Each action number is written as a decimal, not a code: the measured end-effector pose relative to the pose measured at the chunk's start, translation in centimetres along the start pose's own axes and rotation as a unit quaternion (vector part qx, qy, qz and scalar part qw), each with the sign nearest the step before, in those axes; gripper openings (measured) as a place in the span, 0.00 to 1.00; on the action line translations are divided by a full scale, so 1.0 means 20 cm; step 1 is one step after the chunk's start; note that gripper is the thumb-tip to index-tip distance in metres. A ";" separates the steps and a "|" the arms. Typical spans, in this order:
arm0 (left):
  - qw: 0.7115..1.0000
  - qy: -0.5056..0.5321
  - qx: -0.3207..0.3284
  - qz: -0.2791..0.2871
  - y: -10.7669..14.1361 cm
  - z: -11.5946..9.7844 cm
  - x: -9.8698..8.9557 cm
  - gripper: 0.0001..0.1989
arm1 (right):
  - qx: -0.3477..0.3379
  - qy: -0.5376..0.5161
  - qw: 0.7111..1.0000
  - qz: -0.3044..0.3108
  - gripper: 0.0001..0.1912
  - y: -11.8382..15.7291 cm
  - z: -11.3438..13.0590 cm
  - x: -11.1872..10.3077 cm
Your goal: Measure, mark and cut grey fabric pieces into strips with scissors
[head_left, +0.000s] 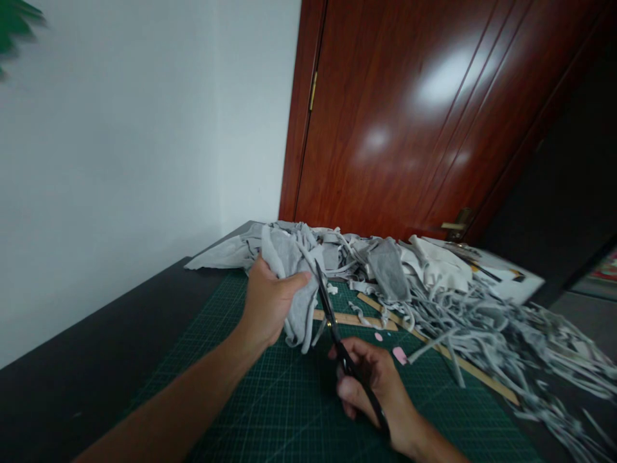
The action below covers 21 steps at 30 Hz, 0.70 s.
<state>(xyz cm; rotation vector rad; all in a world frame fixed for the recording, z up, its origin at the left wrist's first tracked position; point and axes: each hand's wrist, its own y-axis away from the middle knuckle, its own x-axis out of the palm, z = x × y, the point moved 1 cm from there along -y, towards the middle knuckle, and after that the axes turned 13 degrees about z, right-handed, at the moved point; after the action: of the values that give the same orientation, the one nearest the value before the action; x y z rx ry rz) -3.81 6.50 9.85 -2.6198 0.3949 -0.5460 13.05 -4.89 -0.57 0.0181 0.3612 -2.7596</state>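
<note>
My left hand is closed on a piece of grey cloth, which it holds up above the green cutting mat. The cloth hangs down in folds below my thumb. In my right hand is a pair of black scissors, gripped by the handles. Their blades point up and away, with the tips at the right edge of the cloth. Whether the blades are parted, I cannot tell. A narrow strip of cloth hangs beside the blades.
Heaped cloth lines the table's far side, and grey strips pile up at the right. Wooden rulers and pink scraps lie on the mat. A white box stands far right. Beyond are a white wall and brown door.
</note>
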 end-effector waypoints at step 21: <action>0.963 -0.223 0.118 -0.090 -0.02 -0.02 -0.06 0.22 | 0.047 0.102 0.993 -0.023 0.30 0.00 0.07 0.02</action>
<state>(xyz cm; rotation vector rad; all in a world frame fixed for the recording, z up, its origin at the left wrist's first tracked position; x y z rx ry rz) -5.05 7.19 10.03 -2.4582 -0.0498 -0.0386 12.72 -5.38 0.81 0.3204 0.2865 -2.8260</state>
